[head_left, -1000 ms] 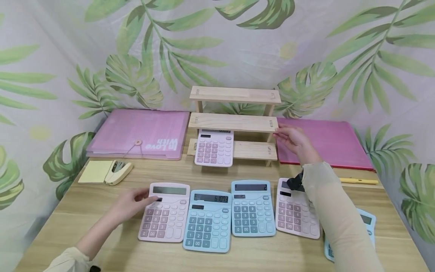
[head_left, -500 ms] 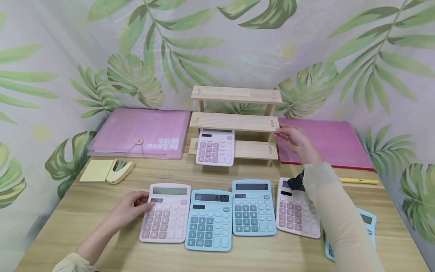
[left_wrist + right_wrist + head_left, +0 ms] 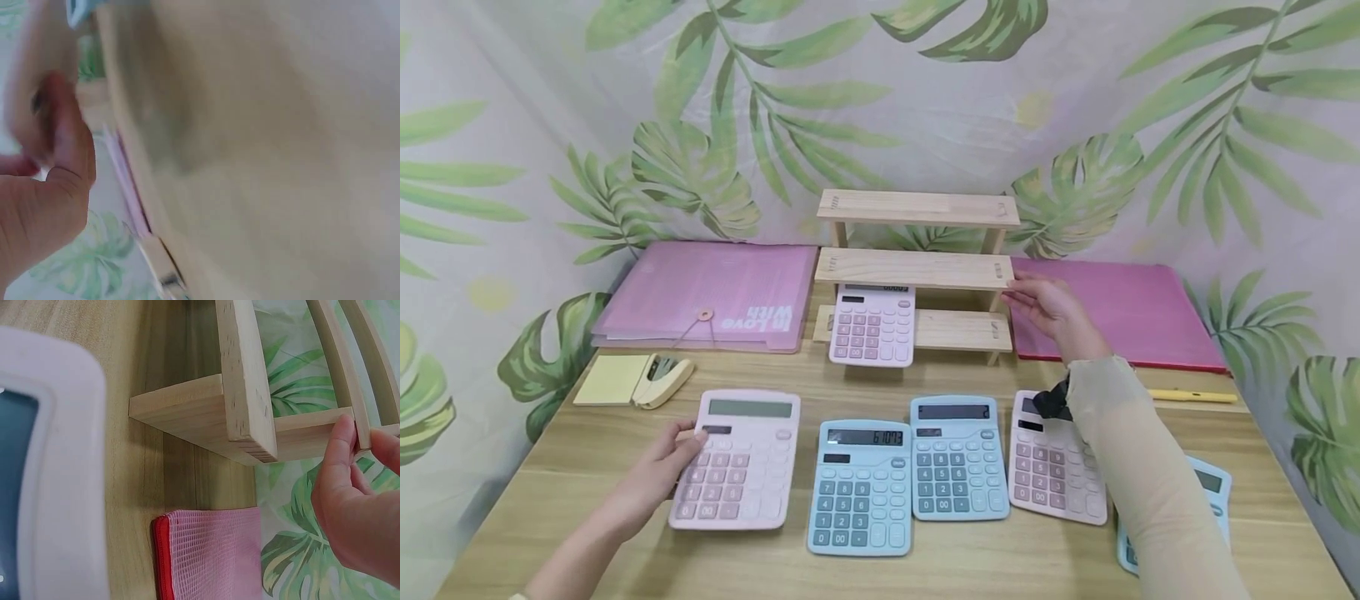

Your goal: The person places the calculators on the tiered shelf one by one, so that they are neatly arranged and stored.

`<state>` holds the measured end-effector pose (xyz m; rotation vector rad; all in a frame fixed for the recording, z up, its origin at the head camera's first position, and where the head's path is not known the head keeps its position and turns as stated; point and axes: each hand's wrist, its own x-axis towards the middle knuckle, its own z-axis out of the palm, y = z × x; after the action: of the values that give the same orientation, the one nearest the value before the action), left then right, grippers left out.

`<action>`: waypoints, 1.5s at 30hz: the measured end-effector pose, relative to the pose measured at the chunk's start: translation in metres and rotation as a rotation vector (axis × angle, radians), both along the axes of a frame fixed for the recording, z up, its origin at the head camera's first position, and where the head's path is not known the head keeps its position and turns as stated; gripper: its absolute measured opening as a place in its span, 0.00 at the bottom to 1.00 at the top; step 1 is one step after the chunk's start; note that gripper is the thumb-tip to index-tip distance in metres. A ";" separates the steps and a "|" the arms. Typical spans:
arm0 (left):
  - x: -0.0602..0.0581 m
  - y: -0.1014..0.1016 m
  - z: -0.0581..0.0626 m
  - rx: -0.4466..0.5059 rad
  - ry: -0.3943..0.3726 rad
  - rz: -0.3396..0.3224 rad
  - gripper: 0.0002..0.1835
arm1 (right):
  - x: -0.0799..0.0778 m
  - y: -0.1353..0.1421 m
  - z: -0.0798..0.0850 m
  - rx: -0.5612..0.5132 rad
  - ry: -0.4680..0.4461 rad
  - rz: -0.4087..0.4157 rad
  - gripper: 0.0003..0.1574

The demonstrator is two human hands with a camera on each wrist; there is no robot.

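My left hand [image 3: 651,475] grips the left edge of a pink calculator [image 3: 733,458], thumb on its face near the small solar strip. In the left wrist view the calculator is raised off the table, with its shadow below. At the back, my right hand [image 3: 1056,312] pinches the right end of the middle board of a three-tier wooden shelf [image 3: 917,268]; the right wrist view shows thumb and fingers on either side of that board [image 3: 340,369]. Another pink calculator [image 3: 872,329] leans on the lowest tier, its top tucked under the middle board.
Two blue calculators [image 3: 859,492] [image 3: 958,458] and a pink one [image 3: 1052,467] lie in a row; another blue one [image 3: 1213,500] is partly behind the right sleeve. Pink folders [image 3: 700,292] [image 3: 1120,312] flank the shelf. Sticky notes [image 3: 610,379], a stapler [image 3: 662,383] and a yellow pen [image 3: 1195,397] lie nearby.
The left hand has taken hold of the leftmost pink calculator, lifted it and drawn it left, away from the blue one beside it. The right hand stays on the shelf.
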<state>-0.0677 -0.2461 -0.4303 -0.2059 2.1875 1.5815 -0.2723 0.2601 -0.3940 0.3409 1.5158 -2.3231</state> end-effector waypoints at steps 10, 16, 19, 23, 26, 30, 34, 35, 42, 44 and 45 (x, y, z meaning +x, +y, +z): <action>-0.044 0.086 0.046 0.511 -0.149 -0.060 0.32 | 0.002 0.001 0.003 0.027 -0.005 -0.018 0.41; -0.074 0.157 0.056 0.463 -0.173 -0.109 0.29 | 0.000 -0.002 0.001 0.058 0.000 -0.014 0.40; -0.090 0.188 0.056 0.422 -0.170 -0.100 0.29 | -0.001 -0.003 0.000 0.065 0.002 -0.011 0.39; -0.111 0.220 0.053 0.390 -0.183 -0.039 0.28 | -0.002 -0.005 0.000 0.067 0.002 -0.027 0.39; -0.121 0.237 0.048 0.380 -0.185 -0.004 0.27 | -0.003 -0.004 -0.001 0.069 0.003 -0.033 0.39; -0.130 0.250 0.041 0.409 -0.165 0.011 0.28 | -0.003 -0.001 -0.001 0.072 0.007 -0.037 0.39; -0.134 0.256 0.034 0.424 -0.118 0.019 0.29 | -0.003 -0.001 -0.003 0.064 0.010 -0.041 0.39; -0.135 0.257 0.032 0.416 -0.103 0.017 0.29 | -0.003 -0.001 -0.003 0.065 0.011 -0.040 0.39; -0.127 0.258 0.028 0.267 -0.036 -0.049 0.33 | -0.002 -0.002 -0.002 0.058 0.007 -0.034 0.39; -0.125 0.258 0.028 0.221 -0.002 -0.123 0.41 | -0.002 -0.001 -0.002 0.056 0.008 -0.035 0.39; -0.123 0.258 0.028 0.191 0.021 -0.163 0.45 | -0.002 -0.001 -0.002 0.048 0.006 -0.040 0.39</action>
<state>-0.1909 0.0116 -0.4023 0.0466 1.9968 1.6923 -0.2743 0.2594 -0.3958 0.3807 1.5837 -2.3227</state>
